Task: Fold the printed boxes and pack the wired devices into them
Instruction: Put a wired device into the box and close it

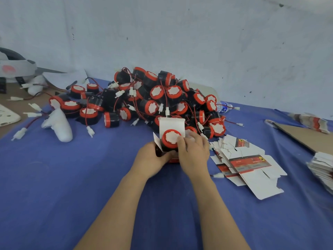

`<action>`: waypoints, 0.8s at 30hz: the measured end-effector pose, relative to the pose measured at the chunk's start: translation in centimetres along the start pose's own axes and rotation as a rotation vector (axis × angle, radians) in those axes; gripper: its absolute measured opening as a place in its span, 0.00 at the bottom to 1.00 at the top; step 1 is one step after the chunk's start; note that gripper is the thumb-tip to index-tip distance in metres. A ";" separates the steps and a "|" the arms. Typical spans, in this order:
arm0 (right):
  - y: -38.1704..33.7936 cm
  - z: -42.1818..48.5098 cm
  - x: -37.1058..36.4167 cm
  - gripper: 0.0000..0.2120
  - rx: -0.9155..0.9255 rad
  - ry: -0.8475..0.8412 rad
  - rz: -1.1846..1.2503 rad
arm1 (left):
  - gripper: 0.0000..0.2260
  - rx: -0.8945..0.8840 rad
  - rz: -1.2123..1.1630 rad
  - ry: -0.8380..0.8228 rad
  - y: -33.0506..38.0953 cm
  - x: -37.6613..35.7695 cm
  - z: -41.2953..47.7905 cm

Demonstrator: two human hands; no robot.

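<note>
Item: wired device, a rigid plastic drum, likely light and smooth, half-seated in the open printed box mid-worktop; left hand fingers curl round the thin, crushable box; right hand fingers pinch the device's red cap rim.

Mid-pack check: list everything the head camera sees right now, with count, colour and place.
device pile: dozens, black with red rims, white faces and red wires, heaped at centre back of the cloth.
wired device: one, same colours, in the box mouth.
box: one, white inside, flaps open, between the hands.
flat box blanks: several, white with red-grey print, right of the hands.
blank stack: one, right edge.
controller: one, white, left of the pile.
water bottle: one, clear, blue label, behind the pile's right end.
cardboard sheet: one, brown, far right.
cloth: one, blue, under everything.
left hand: grips the box.
right hand: holds the wired device.
</note>
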State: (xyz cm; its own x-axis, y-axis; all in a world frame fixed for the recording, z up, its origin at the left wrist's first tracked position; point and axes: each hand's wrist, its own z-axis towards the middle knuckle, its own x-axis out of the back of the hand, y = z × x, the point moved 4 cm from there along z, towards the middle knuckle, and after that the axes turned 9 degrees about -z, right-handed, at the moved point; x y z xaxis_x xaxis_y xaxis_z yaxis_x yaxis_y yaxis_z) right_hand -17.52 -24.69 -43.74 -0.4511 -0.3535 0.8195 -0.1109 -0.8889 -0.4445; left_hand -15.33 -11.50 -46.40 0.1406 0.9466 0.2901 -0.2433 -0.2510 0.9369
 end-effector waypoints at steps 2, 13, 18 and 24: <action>0.5 0.2 -0.2 0.19 -0.080 -0.055 0.034 | 0.07 0.003 -0.021 -0.054 0.2 -0.1 -0.1; -0.7 0.0 0.4 0.13 0.043 -0.113 -0.191 | 0.15 0.163 -0.048 0.082 -0.1 -1.0 0.1; 0.7 -0.2 4.1 0.12 -0.090 -0.139 -0.174 | 0.13 0.174 -0.019 0.187 -0.3 -1.7 0.2; -0.5 -1.5 4.5 0.05 0.026 -0.477 0.181 | 0.12 0.169 -0.055 0.195 -0.3 -1.7 0.5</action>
State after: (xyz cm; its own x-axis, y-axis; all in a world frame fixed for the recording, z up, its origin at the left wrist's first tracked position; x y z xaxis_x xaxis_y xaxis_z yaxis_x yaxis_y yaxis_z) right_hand -20.85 -25.39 -40.38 -0.0058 -0.5910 0.8066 -0.0439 -0.8057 -0.5907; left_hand -15.01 -13.11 -47.12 -0.0428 0.9767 0.2102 -0.0745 -0.2129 0.9742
